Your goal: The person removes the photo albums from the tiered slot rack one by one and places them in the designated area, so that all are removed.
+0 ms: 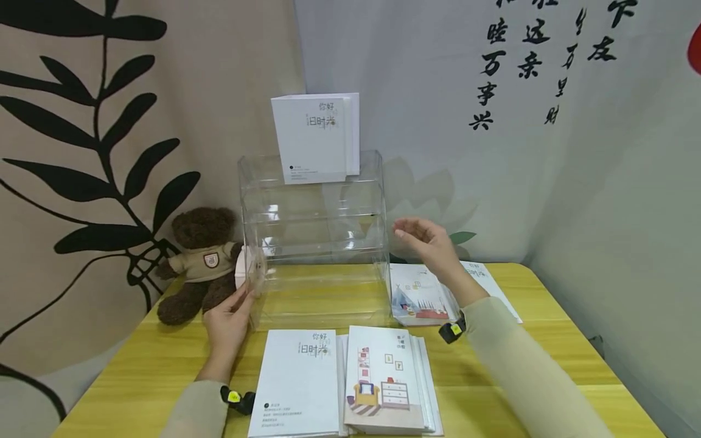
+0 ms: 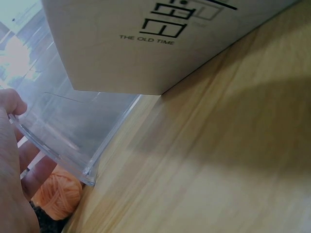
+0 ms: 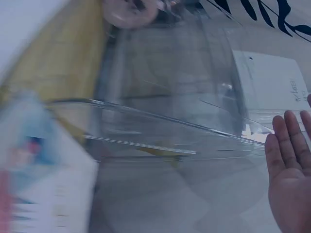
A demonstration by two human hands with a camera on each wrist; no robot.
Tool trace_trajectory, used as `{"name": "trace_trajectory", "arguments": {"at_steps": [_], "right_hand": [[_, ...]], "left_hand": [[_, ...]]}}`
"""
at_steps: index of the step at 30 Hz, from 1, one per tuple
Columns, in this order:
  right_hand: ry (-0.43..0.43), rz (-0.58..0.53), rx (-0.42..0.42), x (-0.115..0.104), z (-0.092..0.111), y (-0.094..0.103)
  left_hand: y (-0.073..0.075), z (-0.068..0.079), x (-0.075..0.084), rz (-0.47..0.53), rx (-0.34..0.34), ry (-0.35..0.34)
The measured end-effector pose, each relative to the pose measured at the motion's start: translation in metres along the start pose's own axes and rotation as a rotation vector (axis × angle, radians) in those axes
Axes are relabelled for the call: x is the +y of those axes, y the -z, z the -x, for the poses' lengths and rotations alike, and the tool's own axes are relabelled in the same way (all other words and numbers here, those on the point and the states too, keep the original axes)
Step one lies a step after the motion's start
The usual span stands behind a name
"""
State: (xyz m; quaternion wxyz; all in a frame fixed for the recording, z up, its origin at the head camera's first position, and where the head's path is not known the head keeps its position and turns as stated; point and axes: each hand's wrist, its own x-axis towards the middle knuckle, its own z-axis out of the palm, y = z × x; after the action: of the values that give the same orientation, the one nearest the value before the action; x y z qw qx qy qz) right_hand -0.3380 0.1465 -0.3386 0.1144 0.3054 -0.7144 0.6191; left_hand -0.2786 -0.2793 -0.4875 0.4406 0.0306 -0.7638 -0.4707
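Observation:
A clear plastic tiered display rack (image 1: 323,258) stands on the wooden table. White booklets (image 1: 312,140) with Chinese lettering sit in its top tier; the lower tiers hold nothing. My left hand (image 1: 230,316) grips the rack's lower left edge, and the left wrist view shows the thumb on one side of the clear panel and the fingers on the other. Raised beside the rack's right side, my right hand (image 1: 429,243) holds nothing. Its fingers look nearly straight in the right wrist view, close to the rack's edge.
Two booklet stacks, one white (image 1: 298,389) and one illustrated (image 1: 383,377), lie in front of the rack. More booklets (image 1: 418,298) lie to its right, under my right forearm. A brown teddy bear (image 1: 202,261) sits at the left. An orange yarn ball (image 2: 60,194) shows behind the panel.

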Motion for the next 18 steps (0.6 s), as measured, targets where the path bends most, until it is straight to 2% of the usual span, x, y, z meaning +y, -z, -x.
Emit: {"name": "trace_trajectory", "arguments": {"at_steps": [4, 7, 14, 18], "right_hand": [[0.114, -0.010, 0.006, -0.015, -0.045, -0.002], [0.165, -0.011, 0.033, -0.026, -0.073, -0.005], [0.173, -0.055, 0.057, -0.052, -0.125, -0.013], [0.179, -0.062, 0.088, -0.072, -0.146, -0.018]], "left_hand": [[0.001, -0.001, -0.001, -0.003, 0.009, -0.004], [0.001, -0.001, 0.000, 0.012, 0.004, 0.000], [0.002, -0.001, 0.000, 0.027, 0.013, 0.011], [0.000, 0.001, -0.002, 0.018, 0.010, -0.005]]}}
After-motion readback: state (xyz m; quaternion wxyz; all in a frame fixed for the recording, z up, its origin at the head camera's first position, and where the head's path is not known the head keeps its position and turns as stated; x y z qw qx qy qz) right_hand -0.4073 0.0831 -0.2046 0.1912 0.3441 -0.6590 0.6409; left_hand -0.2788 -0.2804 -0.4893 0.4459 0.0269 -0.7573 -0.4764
